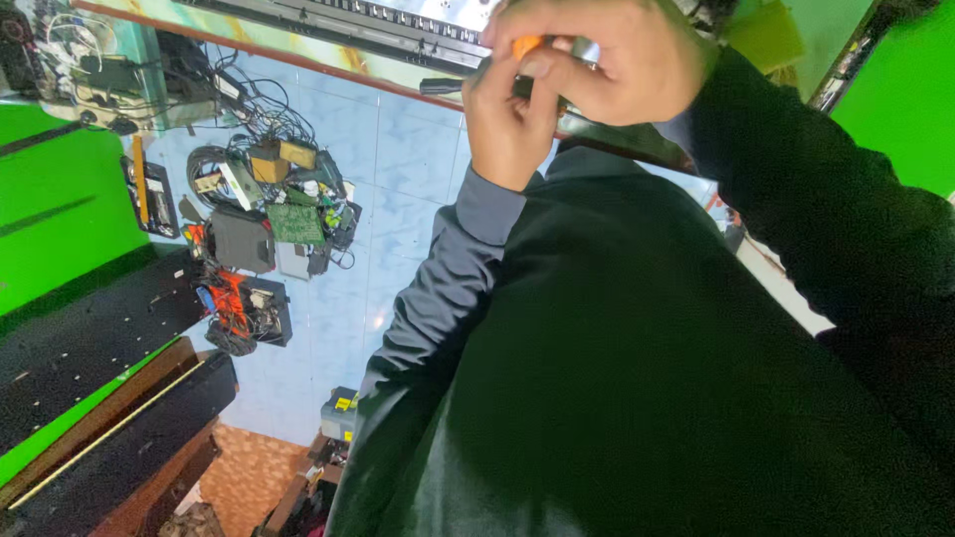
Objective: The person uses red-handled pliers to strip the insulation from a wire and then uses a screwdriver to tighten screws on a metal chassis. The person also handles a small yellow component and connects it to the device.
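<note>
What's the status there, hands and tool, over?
Both hands closed together on an orange-handled tool, left hand, right hand. Tool at the edge of a long metal panel. Tip hidden by fingers.

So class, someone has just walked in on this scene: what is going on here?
A person in a dark long-sleeved top has both hands together at the edge of a long metal panel. The right hand and left hand hold an orange-handled tool against it. Circuit boards and tangled wires lie on the pale blue tiled floor.
</note>
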